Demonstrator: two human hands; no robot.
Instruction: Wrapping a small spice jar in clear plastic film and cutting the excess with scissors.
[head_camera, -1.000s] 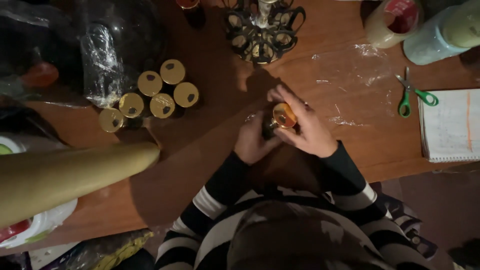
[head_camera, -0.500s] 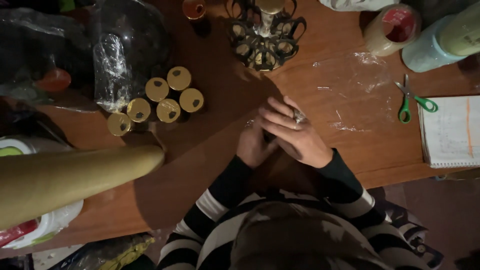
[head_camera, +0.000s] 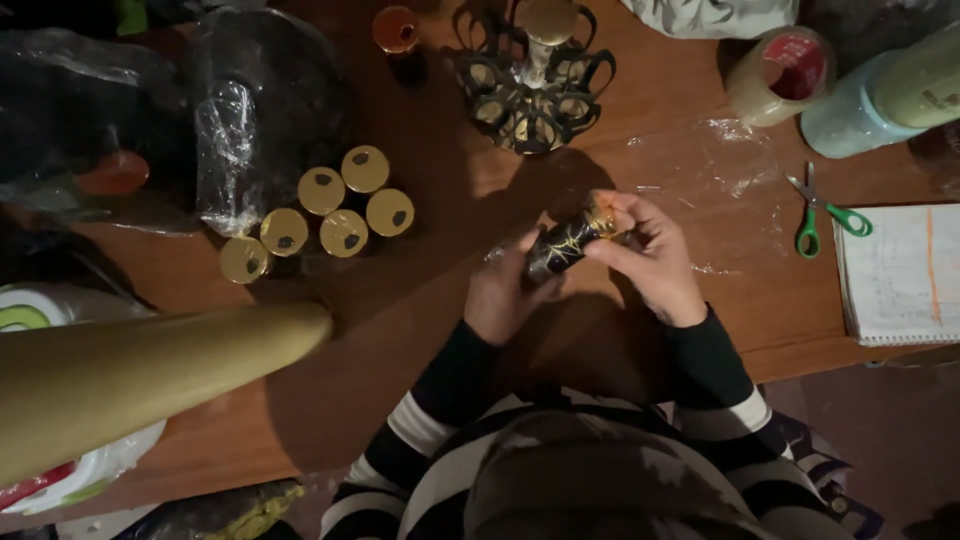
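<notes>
At frame centre our left hand (head_camera: 505, 290) and right hand (head_camera: 645, 255), fingers curled shut, together grip one small dark jar with gold markings (head_camera: 565, 243) above the wooden table (head_camera: 420, 330). Tilted, it could slip and drop. We count five gold-lidded jars (head_camera: 320, 215) at upper left and one pair of green scissors (head_camera: 815, 210) at right.

A home packing or craft corner is suggested. A wooden counter (head_camera: 420, 330) is crowded with gold-lidded jars (head_camera: 320, 215), a tape roll (head_camera: 780, 75), scissors (head_camera: 822, 212), a notebook (head_camera: 900, 275) and cling film (head_camera: 715, 170).
</notes>
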